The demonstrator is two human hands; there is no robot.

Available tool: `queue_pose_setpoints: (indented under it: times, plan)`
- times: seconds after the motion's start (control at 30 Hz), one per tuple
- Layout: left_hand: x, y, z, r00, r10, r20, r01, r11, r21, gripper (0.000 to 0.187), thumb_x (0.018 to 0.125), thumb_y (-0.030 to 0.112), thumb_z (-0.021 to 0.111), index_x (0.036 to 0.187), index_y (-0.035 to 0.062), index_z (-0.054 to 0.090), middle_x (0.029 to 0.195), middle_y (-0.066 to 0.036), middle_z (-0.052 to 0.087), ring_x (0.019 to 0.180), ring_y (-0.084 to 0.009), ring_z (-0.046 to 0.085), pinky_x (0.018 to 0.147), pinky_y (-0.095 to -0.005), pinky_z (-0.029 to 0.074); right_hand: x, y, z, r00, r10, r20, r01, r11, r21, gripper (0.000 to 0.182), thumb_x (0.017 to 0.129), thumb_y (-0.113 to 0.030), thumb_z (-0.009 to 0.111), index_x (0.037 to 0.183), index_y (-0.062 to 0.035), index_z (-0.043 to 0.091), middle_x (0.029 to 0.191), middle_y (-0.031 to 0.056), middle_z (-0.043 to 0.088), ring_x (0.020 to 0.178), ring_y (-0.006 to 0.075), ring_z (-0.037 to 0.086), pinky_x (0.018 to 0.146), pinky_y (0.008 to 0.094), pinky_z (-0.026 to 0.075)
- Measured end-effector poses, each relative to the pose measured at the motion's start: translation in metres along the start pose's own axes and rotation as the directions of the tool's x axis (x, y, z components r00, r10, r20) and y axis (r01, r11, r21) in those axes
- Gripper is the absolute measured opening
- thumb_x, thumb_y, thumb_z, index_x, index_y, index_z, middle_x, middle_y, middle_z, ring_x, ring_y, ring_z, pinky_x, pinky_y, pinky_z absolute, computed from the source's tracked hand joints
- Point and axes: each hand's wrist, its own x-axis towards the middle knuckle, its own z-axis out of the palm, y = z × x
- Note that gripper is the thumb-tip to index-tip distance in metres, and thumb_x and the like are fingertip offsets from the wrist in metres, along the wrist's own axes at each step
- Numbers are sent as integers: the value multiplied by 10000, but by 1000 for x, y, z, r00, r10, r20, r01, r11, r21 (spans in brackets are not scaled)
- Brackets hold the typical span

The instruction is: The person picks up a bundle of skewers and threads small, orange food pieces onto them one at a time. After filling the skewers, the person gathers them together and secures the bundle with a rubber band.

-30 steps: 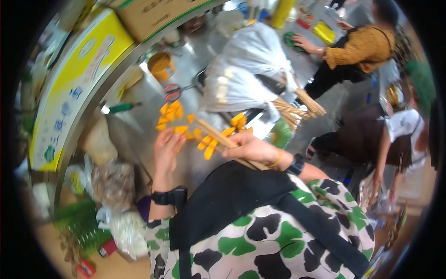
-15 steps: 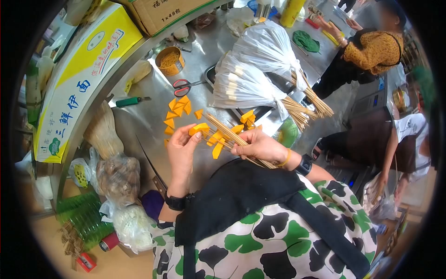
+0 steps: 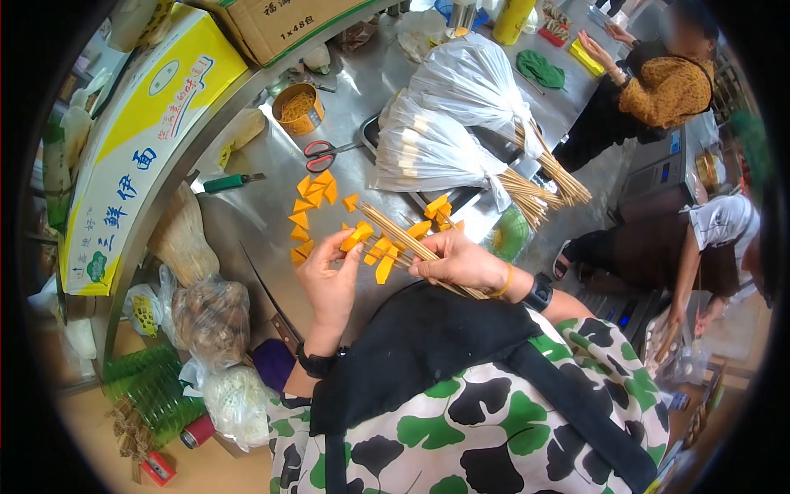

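Between the thumb and fingers of my left hand [image 3: 329, 276] is an orange piece [image 3: 356, 236], close to the tips of the sticks. My right hand [image 3: 462, 262] is closed around a bundle of wooden skewers [image 3: 395, 229], some with orange pieces [image 3: 384, 270] on them. Loose orange pieces [image 3: 314, 191] lie on the metal table [image 3: 271, 210] beyond my left hand. More orange pieces [image 3: 438, 206] are just past my right hand. Red-handled scissors [image 3: 321, 155] and a round tin [image 3: 298, 109] stand farther back.
White-bagged skewers [image 3: 436, 148] lie on a tray behind my hands. A knife [image 3: 276, 309] is left of my left forearm, near bagged food [image 3: 211, 321]. A green-handled tool [image 3: 226, 183] and yellow box [image 3: 148, 148] are at left. Two people [image 3: 666, 90] are at right.
My left hand has shifted slightly down and right with the orange piece, now nearer the skewers. My right hand stays almost in place. The person at upper right has moved an arm.
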Motion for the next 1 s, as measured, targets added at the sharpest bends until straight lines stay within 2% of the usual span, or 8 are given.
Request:
queue_pose_setpoints:
  times: [0.17, 0.27, 0.37, 0.47, 0.57, 0.77, 0.97, 1.0]
  plan:
    - [-5, 11, 8, 995, 53, 82, -60, 995, 82, 226, 741, 24, 717, 965, 28, 683, 844, -109, 673, 812, -179, 637, 732, -271, 498, 5, 8, -1, 1000, -14, -28, 14, 1000, -2, 88, 855, -129, 641, 824, -49, 619, 676, -66, 545, 605, 8, 477, 543, 183, 389]
    - [4, 7, 8, 953, 284, 107, -303, 913, 274, 193, 749, 73, 723, 935, 29, 693, 893, -115, 668, 882, -197, 625, 790, -282, 480, 7, 9, -5, 998, -4, -60, -1, 997, -82, 98, 859, -143, 641, 831, -53, 615, 667, -67, 529, 596, 10, 464, 529, 187, 375]
    - [12, -41, 9, 964, 193, 186, -214, 972, 100, 247, 765, 98, 712, 1000, 33, 672, 989, -127, 651, 881, -207, 617, 802, -308, 478, 8, 11, -10, 994, -15, -107, 2, 992, -124, 120, 866, -168, 640, 862, -55, 601, 669, -66, 513, 578, 12, 442, 512, 186, 353]
    - [44, -83, 7, 979, -192, 69, 203, 950, -239, 303, 773, 98, 699, 1063, 35, 635, 1021, -133, 625, 845, -228, 620, 789, -347, 484, 0, 1, -9, 990, -35, -137, 34, 999, -11, 145, 881, -191, 627, 894, -52, 586, 677, -63, 503, 565, 13, 428, 501, 180, 338]
    - [74, -123, 5, 978, -161, 131, 122, 958, 261, 329, 771, 102, 708, 1077, 42, 602, 997, -120, 600, 990, -198, 593, 837, -269, 454, -2, -1, -18, 994, -50, -95, 61, 991, 116, 158, 903, -201, 596, 898, -44, 585, 690, -57, 509, 567, 14, 433, 504, 167, 340]
    - [97, -150, 40, 921, 139, 365, -354, 692, 630, 333, 720, 58, 698, 1042, 46, 617, 1033, -145, 587, 912, -322, 587, 798, -375, 480, -4, -5, -16, 996, -26, -82, 39, 984, 172, 125, 889, -174, 621, 901, -50, 607, 716, -59, 552, 592, 8, 468, 520, 161, 367]
    - [91, -154, 31, 945, 21, 327, -222, 775, 591, 335, 726, 7, 658, 1056, 21, 600, 1006, -131, 607, 895, -296, 598, 775, -365, 490, -4, -3, -20, 999, -4, -41, 11, 986, 165, 109, 862, -135, 655, 915, -50, 613, 736, -63, 574, 615, 2, 486, 530, 163, 377]
    - [88, -153, 24, 954, -130, 270, 24, 930, 366, 341, 751, 11, 645, 1086, 11, 583, 1009, -132, 611, 888, -271, 605, 767, -345, 495, -2, 1, -23, 999, -1, -36, 7, 988, 152, 108, 860, -132, 658, 915, -51, 613, 737, -64, 573, 619, 2, 486, 532, 161, 376]
